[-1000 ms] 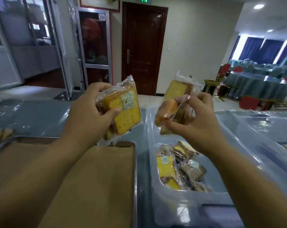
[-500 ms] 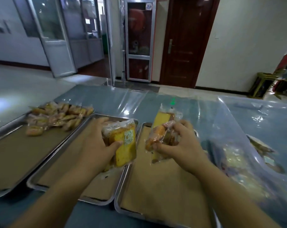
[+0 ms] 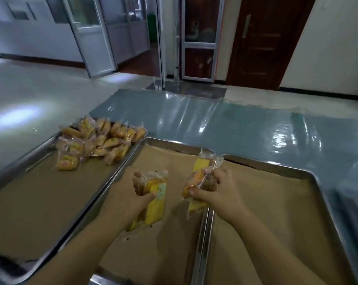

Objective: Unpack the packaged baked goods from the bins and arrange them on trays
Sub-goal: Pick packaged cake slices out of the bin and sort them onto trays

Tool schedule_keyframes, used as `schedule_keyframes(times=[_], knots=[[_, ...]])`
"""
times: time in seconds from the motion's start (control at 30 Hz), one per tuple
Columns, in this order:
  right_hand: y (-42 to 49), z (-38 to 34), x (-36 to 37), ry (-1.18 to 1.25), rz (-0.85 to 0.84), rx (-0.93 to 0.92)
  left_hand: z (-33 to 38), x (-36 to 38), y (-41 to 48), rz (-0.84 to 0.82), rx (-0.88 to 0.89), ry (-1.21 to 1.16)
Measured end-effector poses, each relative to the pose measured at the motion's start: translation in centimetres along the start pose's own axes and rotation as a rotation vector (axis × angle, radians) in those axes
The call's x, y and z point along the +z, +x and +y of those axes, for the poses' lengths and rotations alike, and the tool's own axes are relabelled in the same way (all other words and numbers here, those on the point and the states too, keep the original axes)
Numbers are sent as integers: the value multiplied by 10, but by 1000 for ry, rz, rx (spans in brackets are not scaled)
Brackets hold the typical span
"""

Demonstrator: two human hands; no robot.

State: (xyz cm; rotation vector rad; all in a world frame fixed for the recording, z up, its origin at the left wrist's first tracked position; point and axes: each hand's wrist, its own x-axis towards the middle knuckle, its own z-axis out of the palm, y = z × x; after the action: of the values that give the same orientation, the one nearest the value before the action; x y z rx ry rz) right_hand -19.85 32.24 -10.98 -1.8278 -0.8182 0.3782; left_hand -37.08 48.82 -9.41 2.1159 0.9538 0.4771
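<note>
Two hands carry wrapped cakes over paper-lined trays.
The left hand (image 3: 131, 194) grips one packet (image 3: 155, 200); the right hand (image 3: 217, 192) clutches several packets (image 3: 198, 179) above the middle tray (image 3: 170, 143), likely to set them down.

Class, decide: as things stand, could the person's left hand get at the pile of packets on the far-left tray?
Probably yes: only bare paper and a tray rim lie between the left hand and the pile. But its grip is full of packets, so it could touch, not take.
</note>
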Motion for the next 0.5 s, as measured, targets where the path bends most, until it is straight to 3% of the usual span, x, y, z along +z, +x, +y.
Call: schedule_keyframes(times=[0.23, 0.5], knots=[[73, 31, 27, -5, 9, 37, -16, 21, 92, -29, 16, 161], [119, 60, 33, 194, -4, 183, 0, 60, 176, -26, 165, 345]])
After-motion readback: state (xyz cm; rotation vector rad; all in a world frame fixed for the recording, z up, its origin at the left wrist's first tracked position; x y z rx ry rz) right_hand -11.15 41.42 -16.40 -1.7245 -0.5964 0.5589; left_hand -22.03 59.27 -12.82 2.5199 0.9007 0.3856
